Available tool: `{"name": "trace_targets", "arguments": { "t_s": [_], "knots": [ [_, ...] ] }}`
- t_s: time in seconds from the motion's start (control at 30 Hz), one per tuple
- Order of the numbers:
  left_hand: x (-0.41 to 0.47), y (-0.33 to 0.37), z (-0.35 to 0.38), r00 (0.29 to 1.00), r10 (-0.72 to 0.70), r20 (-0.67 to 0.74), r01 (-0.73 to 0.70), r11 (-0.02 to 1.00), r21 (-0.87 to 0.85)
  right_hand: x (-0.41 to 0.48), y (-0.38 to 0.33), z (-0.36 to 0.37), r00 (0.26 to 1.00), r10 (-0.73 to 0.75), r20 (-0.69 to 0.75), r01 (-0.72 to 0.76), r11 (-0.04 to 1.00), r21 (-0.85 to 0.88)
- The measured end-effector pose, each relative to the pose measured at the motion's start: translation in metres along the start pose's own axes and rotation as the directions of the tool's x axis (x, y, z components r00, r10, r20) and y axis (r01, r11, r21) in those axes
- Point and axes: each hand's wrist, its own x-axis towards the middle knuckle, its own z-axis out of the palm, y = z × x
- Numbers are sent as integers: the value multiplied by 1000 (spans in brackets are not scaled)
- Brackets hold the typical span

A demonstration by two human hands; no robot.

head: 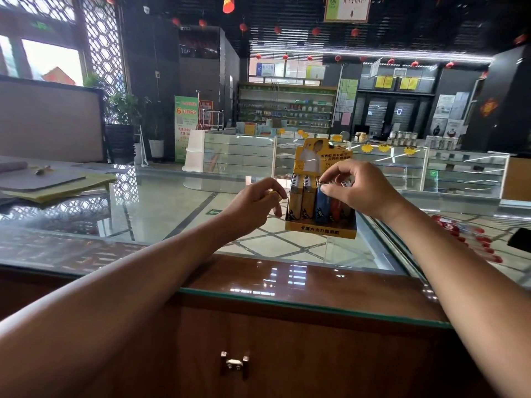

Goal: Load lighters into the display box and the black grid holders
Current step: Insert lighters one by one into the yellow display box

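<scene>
R hand point(355, 186) at display box point(320, 229) on glass counter point(161, 214), thumb + fingers pinching top of blue lighter point(321, 209) in front row. 2 boxed yellow lighters point(300, 202) just L of grip, red lighter point(335, 210) just R. L hand point(257, 203) beside box, curled round loose yellow lighter point(275, 195)

Of the person only the two arms can be seen. The left hand point(258, 203) and the right hand point(355, 191) are bare. The left forearm point(138, 285) and the right forearm point(448, 254) are bare as well, right down to the lower edge of the view, where the wide lens makes them look very broad.
</scene>
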Motion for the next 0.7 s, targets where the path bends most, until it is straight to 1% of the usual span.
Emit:
{"name": "trace_targets", "arguments": {
  "t_s": [0.23, 0.7],
  "knots": [
    [2, -3, 0, 1000, 2, 8, -2, 1000, -15, -1, 2, 2, 1000, 1, -14, -1, 999, -41],
    [0, 0, 0, 1000, 6, 18, -6, 1000, 10, 0, 3, 2, 1000, 11, -18, -12, 999, -47]
  ]
}}
